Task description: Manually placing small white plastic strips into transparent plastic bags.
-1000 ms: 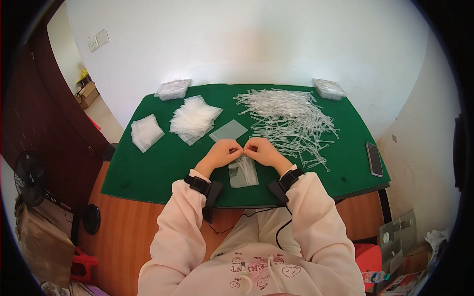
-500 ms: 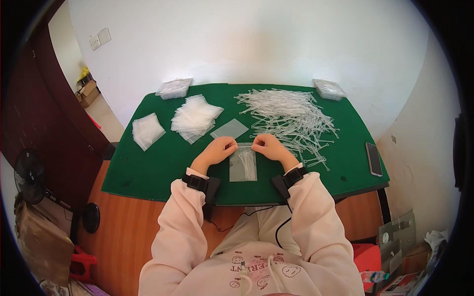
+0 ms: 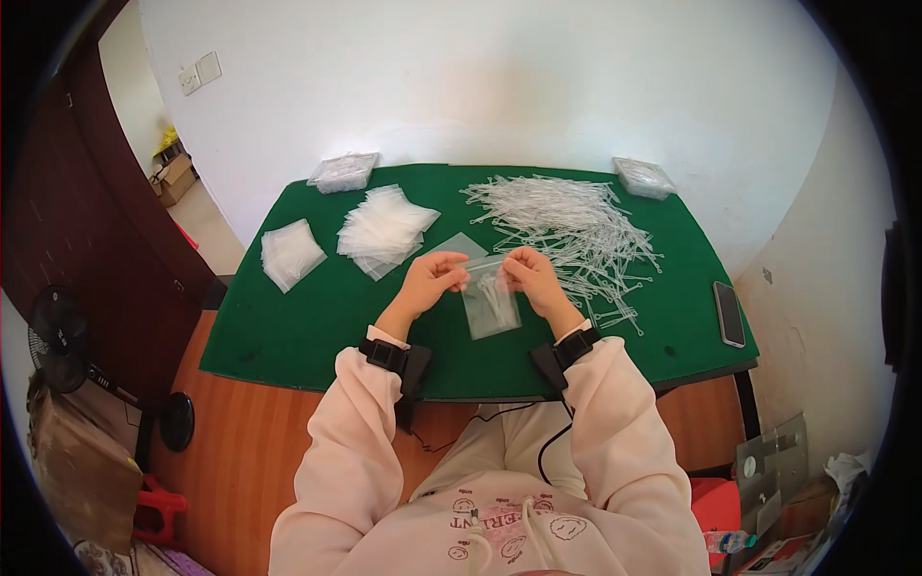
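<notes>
Head view: one small clear zip bag point(image 3: 490, 305) is pinched at its top by the left hand point(image 3: 432, 278) and right hand point(image 3: 531, 276). Two stacks of bags point(image 3: 384, 228) and two clear boxes point(image 3: 343, 172) are seen on the green table point(image 3: 317, 317).

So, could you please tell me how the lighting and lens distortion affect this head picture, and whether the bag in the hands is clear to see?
Head view: even, soft daylight with faint shadows; the fisheye bends the green table edges and blackens the corners. The clear bag, held between left hand and right hand, is sharp but see-through, so its contents are hard to make out.
</notes>
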Action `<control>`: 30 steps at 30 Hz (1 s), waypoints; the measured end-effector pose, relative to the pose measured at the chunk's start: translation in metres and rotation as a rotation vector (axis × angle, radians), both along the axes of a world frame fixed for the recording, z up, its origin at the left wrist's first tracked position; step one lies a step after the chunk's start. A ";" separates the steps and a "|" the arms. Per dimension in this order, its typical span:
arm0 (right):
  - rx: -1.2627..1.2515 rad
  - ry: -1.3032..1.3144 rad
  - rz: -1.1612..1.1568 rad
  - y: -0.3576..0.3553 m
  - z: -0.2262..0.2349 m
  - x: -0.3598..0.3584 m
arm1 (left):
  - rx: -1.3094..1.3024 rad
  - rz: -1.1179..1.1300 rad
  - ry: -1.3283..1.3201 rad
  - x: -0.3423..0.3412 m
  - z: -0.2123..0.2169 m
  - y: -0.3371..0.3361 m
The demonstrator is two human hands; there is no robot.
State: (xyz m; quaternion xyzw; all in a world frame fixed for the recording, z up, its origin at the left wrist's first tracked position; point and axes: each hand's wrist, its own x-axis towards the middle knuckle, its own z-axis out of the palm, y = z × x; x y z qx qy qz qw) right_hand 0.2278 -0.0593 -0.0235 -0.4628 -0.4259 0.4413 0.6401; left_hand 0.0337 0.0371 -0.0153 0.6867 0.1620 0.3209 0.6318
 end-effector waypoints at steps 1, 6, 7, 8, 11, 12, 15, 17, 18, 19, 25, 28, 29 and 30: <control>-0.011 0.054 0.003 0.000 0.000 0.001 | -0.106 -0.046 -0.028 -0.002 0.007 -0.004; -0.063 0.134 0.067 0.001 -0.003 0.003 | -0.014 -0.080 -0.052 0.002 0.002 0.001; -0.078 0.120 0.097 0.001 -0.003 0.002 | -0.013 -0.079 -0.051 0.002 0.001 0.000; -0.077 0.120 0.097 0.000 -0.003 0.001 | 0.129 -0.096 -0.058 0.003 -0.002 -0.002; -0.157 0.104 0.171 -0.002 -0.003 -0.004 | 0.415 -0.131 -0.069 0.005 -0.005 -0.005; -0.155 0.105 0.171 -0.003 -0.002 -0.005 | 0.402 -0.129 -0.099 0.005 -0.004 -0.006; -0.215 -0.003 0.245 -0.005 0.003 -0.008 | 0.378 -0.123 -0.155 0.002 -0.001 -0.005; -0.211 -0.111 0.227 -0.004 -0.001 -0.006 | 0.178 -0.158 -0.147 0.001 0.002 -0.002; -0.207 -0.220 0.211 -0.002 -0.004 -0.005 | 0.077 -0.174 -0.143 0.000 0.002 -0.002; -0.203 -0.329 0.194 0.000 -0.008 -0.003 | 0.076 -0.174 -0.142 -0.001 0.002 -0.002; 0.122 -0.928 -0.320 0.009 -0.028 0.021 | -0.075 -0.200 0.097 0.001 0.005 -0.006; 0.243 -1.007 -0.483 0.009 -0.018 0.013 | -0.022 -0.205 0.228 0.002 -0.004 -0.004; 0.179 -0.796 -0.331 0.009 -0.016 0.009 | 0.025 -0.192 0.274 0.003 -0.009 -0.003; 0.116 -0.585 -0.181 0.008 -0.014 0.004 | 0.071 -0.179 0.320 0.003 -0.013 -0.003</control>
